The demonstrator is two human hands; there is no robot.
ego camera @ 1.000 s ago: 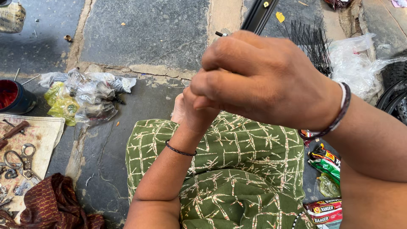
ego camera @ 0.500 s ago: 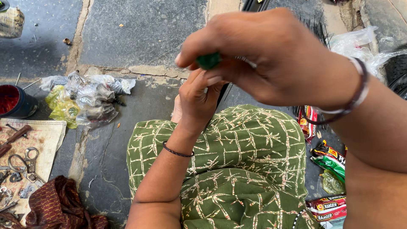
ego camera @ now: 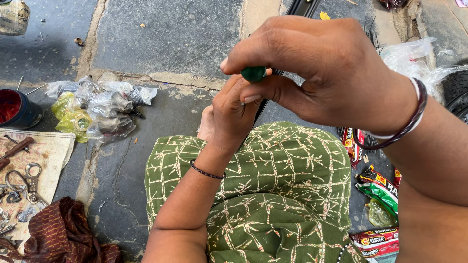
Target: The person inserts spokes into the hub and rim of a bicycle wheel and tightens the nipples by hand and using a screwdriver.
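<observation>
In the head view, the right hand [ego camera: 321, 73] fills the upper middle of the frame, its grip narrow: thumb and forefinger pinch a small green handle [ego camera: 253, 73], only the rounded end of which shows between them. Just below, the left hand [ego camera: 233, 114] rises from the lap with its fingers curled; its fingertips sit right under the green handle, close to the right thumb, though what this grip encloses cannot be told because the fingers hide it. A thin dark rod [ego camera: 259, 109] shows below the handle, running past the left hand's fingers; its long axis slants from upper right to lower left, down toward the knees, and its lower end is hidden behind the left hand. Both hands hover above the person's green patterned garment [ego camera: 273, 195]. On the stone floor [ego camera: 161, 34] to the left lie crumpled plastic bags [ego camera: 97, 109], a dark red-lined tin [ego camera: 17, 109], and a cloth [ego camera: 46, 156] carrying keys and small metal tools. Snack wrappers [ego camera: 382, 187] lie at the right.
</observation>
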